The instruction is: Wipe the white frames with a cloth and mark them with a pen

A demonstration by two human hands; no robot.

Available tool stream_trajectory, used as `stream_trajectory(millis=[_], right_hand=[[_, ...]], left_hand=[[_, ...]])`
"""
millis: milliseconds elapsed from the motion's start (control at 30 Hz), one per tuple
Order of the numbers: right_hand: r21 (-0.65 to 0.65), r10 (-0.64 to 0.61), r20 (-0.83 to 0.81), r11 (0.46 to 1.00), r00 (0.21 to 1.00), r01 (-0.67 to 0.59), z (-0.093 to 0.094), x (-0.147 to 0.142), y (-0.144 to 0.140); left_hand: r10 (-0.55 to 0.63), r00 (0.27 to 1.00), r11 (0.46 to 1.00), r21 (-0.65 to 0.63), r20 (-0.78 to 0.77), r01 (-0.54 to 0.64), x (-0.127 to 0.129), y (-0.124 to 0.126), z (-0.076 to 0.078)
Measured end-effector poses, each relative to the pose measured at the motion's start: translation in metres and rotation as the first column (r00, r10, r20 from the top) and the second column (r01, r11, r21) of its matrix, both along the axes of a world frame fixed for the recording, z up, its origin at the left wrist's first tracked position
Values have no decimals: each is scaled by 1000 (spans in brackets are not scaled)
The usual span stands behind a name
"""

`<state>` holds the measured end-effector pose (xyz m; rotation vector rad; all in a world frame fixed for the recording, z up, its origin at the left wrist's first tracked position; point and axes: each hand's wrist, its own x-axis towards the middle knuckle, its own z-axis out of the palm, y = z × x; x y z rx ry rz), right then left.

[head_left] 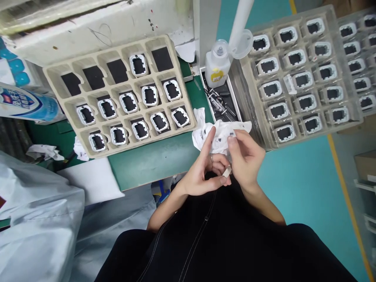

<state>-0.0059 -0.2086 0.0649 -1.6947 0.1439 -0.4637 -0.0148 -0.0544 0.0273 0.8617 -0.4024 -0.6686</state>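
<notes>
A small pale part (227,171) is sitting pinched between the two hands, held over the lap just off the near edge of the green table (152,160); the left hand (202,172) is curling its fingers closed around it from below, thumb pressing against it; the right hand (245,156) is gripping it from above while also clutching a crumpled white cloth (219,135) — ink-smudged and spilling onto the table. Beyond the cloth a white bottle (216,68) is standing beside a narrow dish of dark bits (225,103); a beige tray (123,94) of framed parts is lying to the left, a clear tray (302,74) to the right.
</notes>
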Motion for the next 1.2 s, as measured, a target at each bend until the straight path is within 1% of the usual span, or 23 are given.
stream_trajectory(millis=[67,167,267,333,433,500,633,733,867,933,1033,1133,1200], right_hand=[[41,4,-39,999,999,-2,-1,-1,-2],[169,35,-107,985,994,-17,-6,0,-8],[328,165,-144,938,976,-110,-11,5,-16],[368,236,-137,914,962,-172,-11,6,-20],[310,270,-118,924,956,-223,-7,6,-23],[274,287,-104,929,952,-250,-4,5,-23],[250,299,-54,928,953,-277,-4,3,-19],[225,266,-46,942,963,-250,-8,2,-15],[178,238,-30,957,971,-229,-13,2,-9],[152,207,-39,968,978,-199,-14,3,-6],[138,184,-78,975,980,-173,-14,3,-4],[147,213,-90,969,973,-199,-14,1,-7],[142,250,-88,961,964,-236,-14,-1,-11]], left_hand=[[-8,1000,1000,21,-14,8,2,1,-3],[10,1000,998,59,-25,-9,3,2,-6],[45,999,996,74,-8,-44,3,4,-9],[50,999,997,64,0,-50,5,6,-9],[-4,999,1000,21,-43,5,9,10,-5],[-76,993,997,-32,-91,74,13,13,-1],[-210,967,974,-113,-145,195,21,16,4],[-288,943,951,-169,-170,260,25,15,0],[-407,899,895,-271,-164,356,27,11,-7],[-424,895,883,-282,-138,375,27,9,-11],[-411,905,887,-280,-111,369,27,8,-13],[-375,918,903,-272,-128,331,28,9,-13],[-361,919,917,-241,-160,318,28,10,-11]])
